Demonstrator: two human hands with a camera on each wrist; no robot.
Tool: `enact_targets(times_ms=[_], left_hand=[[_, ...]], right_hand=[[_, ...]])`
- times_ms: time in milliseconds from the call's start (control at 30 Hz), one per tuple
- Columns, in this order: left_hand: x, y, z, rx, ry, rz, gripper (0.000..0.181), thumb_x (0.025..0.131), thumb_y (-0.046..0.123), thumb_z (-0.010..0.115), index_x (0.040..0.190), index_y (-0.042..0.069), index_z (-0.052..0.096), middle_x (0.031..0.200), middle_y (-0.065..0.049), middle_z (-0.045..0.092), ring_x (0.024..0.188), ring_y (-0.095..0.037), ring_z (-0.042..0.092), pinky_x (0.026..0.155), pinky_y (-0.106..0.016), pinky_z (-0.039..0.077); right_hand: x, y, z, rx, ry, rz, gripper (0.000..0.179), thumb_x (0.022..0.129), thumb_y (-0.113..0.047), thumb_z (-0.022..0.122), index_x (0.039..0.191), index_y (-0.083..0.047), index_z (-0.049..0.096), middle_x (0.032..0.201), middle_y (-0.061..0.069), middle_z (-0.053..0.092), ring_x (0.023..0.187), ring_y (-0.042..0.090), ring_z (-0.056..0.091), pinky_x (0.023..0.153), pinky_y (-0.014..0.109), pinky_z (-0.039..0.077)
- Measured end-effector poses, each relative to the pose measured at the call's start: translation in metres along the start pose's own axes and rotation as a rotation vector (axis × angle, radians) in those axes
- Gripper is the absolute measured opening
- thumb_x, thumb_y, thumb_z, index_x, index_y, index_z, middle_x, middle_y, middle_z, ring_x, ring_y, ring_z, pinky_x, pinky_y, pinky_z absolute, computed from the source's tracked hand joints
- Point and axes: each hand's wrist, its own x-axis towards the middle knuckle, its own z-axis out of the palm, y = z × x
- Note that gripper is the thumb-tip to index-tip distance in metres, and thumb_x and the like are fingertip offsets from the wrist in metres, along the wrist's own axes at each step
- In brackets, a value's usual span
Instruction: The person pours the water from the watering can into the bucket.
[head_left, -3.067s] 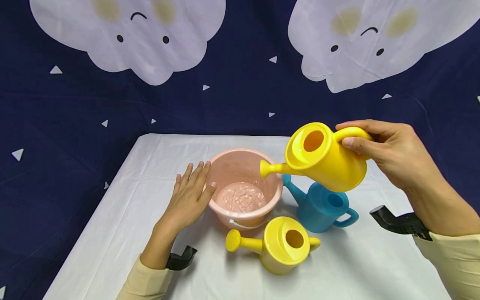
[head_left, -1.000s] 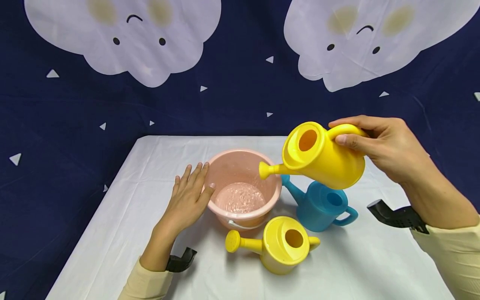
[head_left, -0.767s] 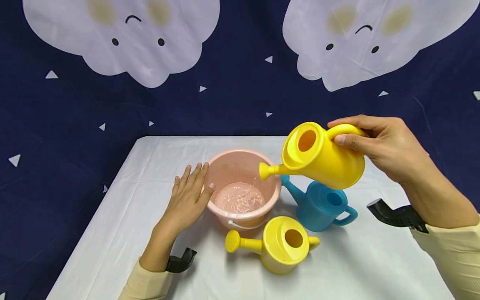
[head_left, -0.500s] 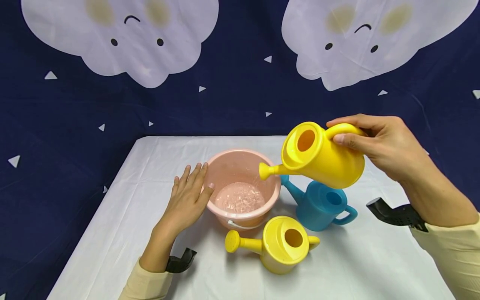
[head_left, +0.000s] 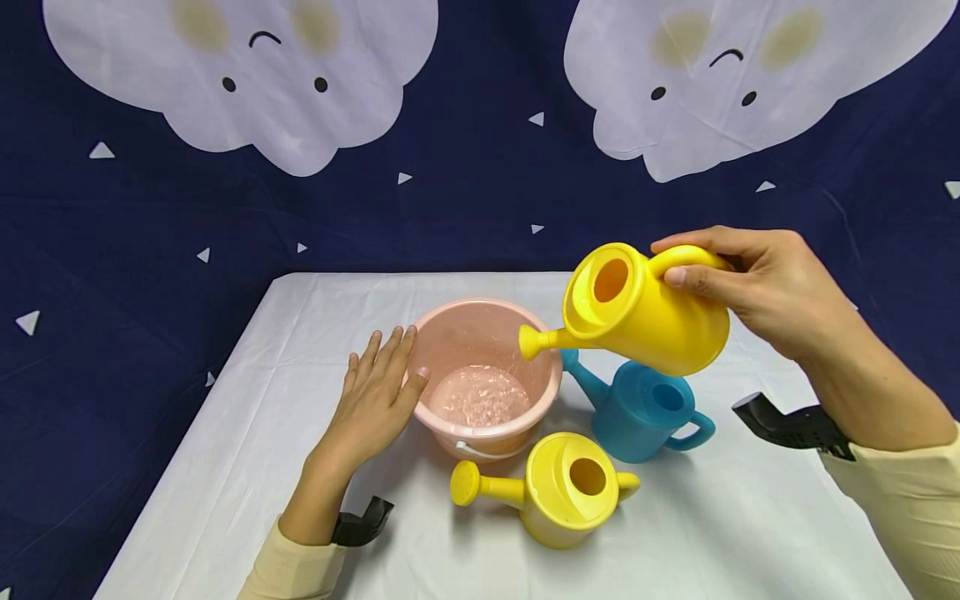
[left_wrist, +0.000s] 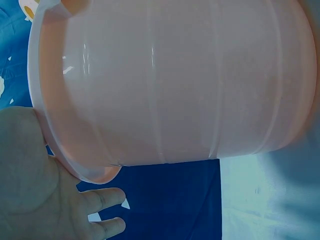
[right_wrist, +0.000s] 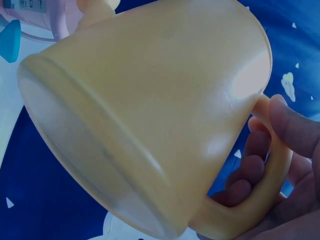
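Observation:
My right hand (head_left: 765,287) grips the handle of a bright yellow watering can (head_left: 660,321), its fingers curled through the loop in the right wrist view. The can tilts left, and its spout head hangs over the right side of a pink bucket (head_left: 480,431). Fine streams fall from the spout into rippling water (head_left: 480,396) at the bucket's bottom. Flat, with straight fingers, my left hand (head_left: 378,400) rests against the bucket's left rim. In the left wrist view, the palm touches that rim (left_wrist: 40,110).
A second yellow watering can (head_left: 558,492) stands upright in front of the bucket. Right of the bucket, partly under the raised can, is a blue watering can (head_left: 645,417). All stand on a white-covered table (head_left: 262,433) before a dark blue cloud-print cloth (head_left: 480,225).
Water keeps trickling into the bucket and the ripples shift. Over three seconds the right hand and its can have drifted slightly up and left in the head view; the left hand stays at the rim.

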Motion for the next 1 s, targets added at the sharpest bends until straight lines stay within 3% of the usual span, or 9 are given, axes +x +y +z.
enact_targets(times_ms=[1000], left_hand=[[0.0003,0.0006,0.0007,0.0,0.0,0.0,0.061,0.1,0.05,0.026,0.153,0.023,0.012,0.159,-0.01,0.016,0.149,-0.032,0.0,0.115,-0.061,-0.001]], right_hand=[[0.0018,-0.0055,-0.0021,-0.03,-0.007,0.01,0.033,0.086,-0.026,0.069,0.118,-0.02,0.067,0.099,-0.014,0.068,0.083,0.011,0.056,0.065,0.015,0.047]])
